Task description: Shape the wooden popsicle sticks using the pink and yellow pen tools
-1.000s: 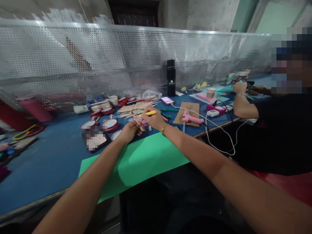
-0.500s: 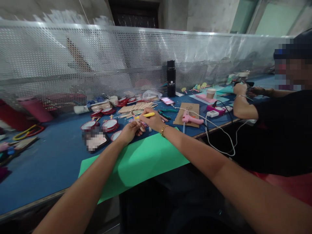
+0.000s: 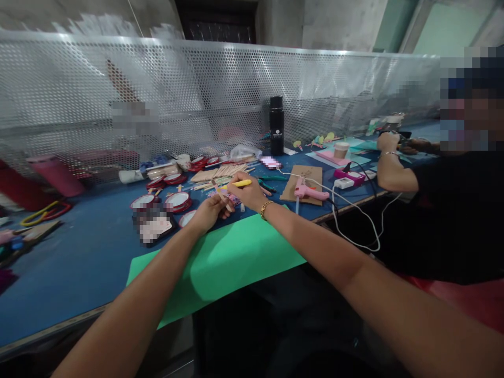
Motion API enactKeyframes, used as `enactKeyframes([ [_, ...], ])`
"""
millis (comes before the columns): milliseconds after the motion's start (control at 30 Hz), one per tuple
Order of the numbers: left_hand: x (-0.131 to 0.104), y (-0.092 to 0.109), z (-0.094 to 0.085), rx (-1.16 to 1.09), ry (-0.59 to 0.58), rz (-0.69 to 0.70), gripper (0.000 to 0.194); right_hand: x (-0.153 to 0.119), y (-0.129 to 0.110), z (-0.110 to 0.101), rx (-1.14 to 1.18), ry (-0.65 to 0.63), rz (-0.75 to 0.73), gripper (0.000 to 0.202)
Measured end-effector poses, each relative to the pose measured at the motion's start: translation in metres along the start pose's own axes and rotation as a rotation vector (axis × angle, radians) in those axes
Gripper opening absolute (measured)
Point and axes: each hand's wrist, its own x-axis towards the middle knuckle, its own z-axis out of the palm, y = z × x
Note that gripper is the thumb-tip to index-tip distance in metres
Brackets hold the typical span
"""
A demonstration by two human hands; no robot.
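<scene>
My left hand [image 3: 210,212] is closed around a flat wooden craft stick [image 3: 221,194], which slants up between thumb and fingers. In my right hand [image 3: 249,193] a yellow pen [image 3: 241,183] is gripped in a writing hold, its tip end toward the stick. Whether the tip touches the wood is too small to tell. Both hands are over the far edge of a green sheet [image 3: 224,262]. Just beyond them lies a pile of loose craft sticks [image 3: 224,172]. Round red-rimmed pieces [image 3: 178,201] with pale centres sit left of my left hand.
A pink glue gun [image 3: 309,192] rests on cardboard [image 3: 291,184], with white cables looping off the table edge. A black bottle [image 3: 276,128] stands by the perforated metal screen [image 3: 220,94]. At the right, another person [image 3: 452,194] works at the same blue table [image 3: 90,241].
My right hand and the yellow pen have shifted very slightly to the right, away from the craft stick. My left hand and the stick stay about where they were.
</scene>
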Motion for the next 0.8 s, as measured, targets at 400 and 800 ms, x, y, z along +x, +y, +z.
enactKeyframes([
  [400,-0.0005,0.0012,0.0002,0.000,0.003,-0.009,0.028,-0.0001,-0.0013,-0.0002,-0.008,0.002,0.026,0.013],
  [800,-0.0009,0.0009,0.0008,0.002,0.011,-0.004,0.027,-0.0003,-0.0007,0.0006,-0.011,0.000,0.021,0.013],
])
